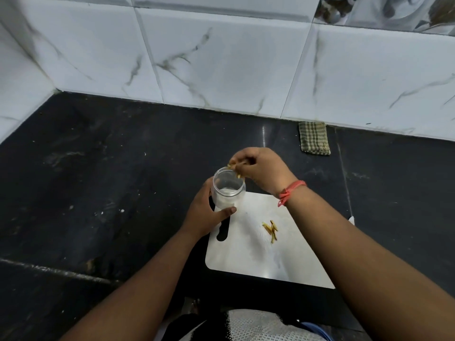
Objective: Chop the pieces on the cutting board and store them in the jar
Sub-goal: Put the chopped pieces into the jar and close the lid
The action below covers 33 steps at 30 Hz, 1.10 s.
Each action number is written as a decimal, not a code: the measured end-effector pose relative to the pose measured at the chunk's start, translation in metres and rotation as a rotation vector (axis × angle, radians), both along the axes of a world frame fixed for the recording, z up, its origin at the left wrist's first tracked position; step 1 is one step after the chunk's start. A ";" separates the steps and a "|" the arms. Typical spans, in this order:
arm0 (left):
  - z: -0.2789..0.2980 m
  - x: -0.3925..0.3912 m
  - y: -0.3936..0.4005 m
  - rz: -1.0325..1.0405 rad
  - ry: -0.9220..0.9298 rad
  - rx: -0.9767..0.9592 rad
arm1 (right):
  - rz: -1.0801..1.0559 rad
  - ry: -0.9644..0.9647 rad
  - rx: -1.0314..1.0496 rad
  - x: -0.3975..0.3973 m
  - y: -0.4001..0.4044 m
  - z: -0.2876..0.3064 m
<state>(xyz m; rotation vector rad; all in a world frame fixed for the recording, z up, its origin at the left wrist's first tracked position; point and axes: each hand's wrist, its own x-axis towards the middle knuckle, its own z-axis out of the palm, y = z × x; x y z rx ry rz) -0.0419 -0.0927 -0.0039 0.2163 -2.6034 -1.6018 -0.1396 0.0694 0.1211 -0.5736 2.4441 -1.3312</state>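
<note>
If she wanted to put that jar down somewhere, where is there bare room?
The dark counter left of the cutting board, out to the tiled wall, looks bare. So does the board's near half, below the leftover pieces. The board's far left corner is crowded: both hands meet there at the jar. A folded cloth lies by the wall.
</note>
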 end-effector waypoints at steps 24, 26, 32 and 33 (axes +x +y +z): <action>-0.006 -0.005 0.003 0.031 -0.082 -0.125 | 0.450 0.462 0.611 0.003 -0.033 -0.013; -0.007 -0.005 0.002 0.024 -0.082 -0.121 | 0.444 0.472 0.574 0.004 -0.031 -0.016; -0.008 -0.005 0.001 0.007 -0.055 -0.083 | 0.360 0.505 0.404 0.006 -0.022 -0.017; -0.008 -0.005 0.000 0.006 -0.042 -0.073 | 0.321 0.503 0.354 0.007 -0.018 -0.015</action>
